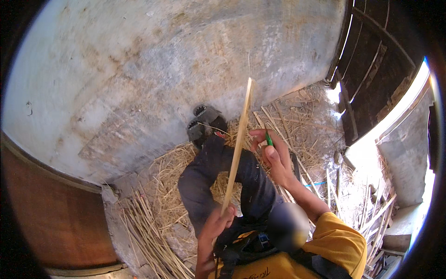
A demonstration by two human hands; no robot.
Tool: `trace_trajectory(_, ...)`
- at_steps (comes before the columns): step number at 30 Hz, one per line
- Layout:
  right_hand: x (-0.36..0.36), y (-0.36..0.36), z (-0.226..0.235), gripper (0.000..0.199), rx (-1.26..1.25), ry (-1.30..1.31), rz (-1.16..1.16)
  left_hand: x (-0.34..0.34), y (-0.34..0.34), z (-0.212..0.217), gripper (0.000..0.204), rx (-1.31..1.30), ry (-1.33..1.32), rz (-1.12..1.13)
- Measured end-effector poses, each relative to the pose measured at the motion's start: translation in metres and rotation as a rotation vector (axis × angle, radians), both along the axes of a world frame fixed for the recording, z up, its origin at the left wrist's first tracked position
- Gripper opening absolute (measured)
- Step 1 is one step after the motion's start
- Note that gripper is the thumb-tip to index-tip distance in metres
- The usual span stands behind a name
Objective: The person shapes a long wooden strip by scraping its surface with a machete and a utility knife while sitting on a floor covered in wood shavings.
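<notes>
My left hand [218,222] is closed round the lower part of a long, pale bamboo strip [239,151]. The strip slants up and slightly right across my bent legs, its upper end standing in front of the wall. To its right, my right hand [278,162] is raised apart from it, fingers curled. Between those fingers shows a slim, pointed green object [269,138], whose kind I cannot make out. Dark trousers [197,179] cover my legs, and my dark shoes [204,123] rest near the base of the wall.
Pale shavings [167,169] litter the floor. A bundle of thin strips [148,232] lies at the left, with more sticks [378,218] at the right. A stained wall [186,60] rises ahead, a brown panel [51,209] at left and dark boards [371,60] at far right.
</notes>
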State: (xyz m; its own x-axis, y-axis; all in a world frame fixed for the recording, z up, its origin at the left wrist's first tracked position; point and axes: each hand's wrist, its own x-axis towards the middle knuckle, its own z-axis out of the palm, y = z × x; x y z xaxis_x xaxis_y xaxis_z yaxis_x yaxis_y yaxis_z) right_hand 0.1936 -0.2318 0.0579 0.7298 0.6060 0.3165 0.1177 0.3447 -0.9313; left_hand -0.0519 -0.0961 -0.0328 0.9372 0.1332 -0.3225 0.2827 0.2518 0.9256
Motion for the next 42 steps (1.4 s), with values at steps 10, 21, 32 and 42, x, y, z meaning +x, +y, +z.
trace_trajectory(10, -0.02, -0.011, -0.008, 0.029, -0.314, -0.74, -0.058, 0.023, -0.002, 0.045, 0.034, 0.001, 0.005, 0.051)
trace_trajectory(21, -0.026, -0.012, -0.003, 0.039, -0.32, -0.738, -0.062, 0.045, -0.017, 0.076, 0.048, 0.129, -0.084, 0.252)
trace_trajectory(32, -0.037, -0.012, -0.002, 0.033, -0.328, -0.713, -0.103, 0.052, -0.015, 0.071, 0.035, 0.312, -0.153, 0.329)
trace_trajectory(42, -0.035, -0.01, -0.005, 0.021, -0.265, -0.85, -0.1, 0.053, -0.015, 0.084, 0.023, 0.55, -0.128, 0.395)
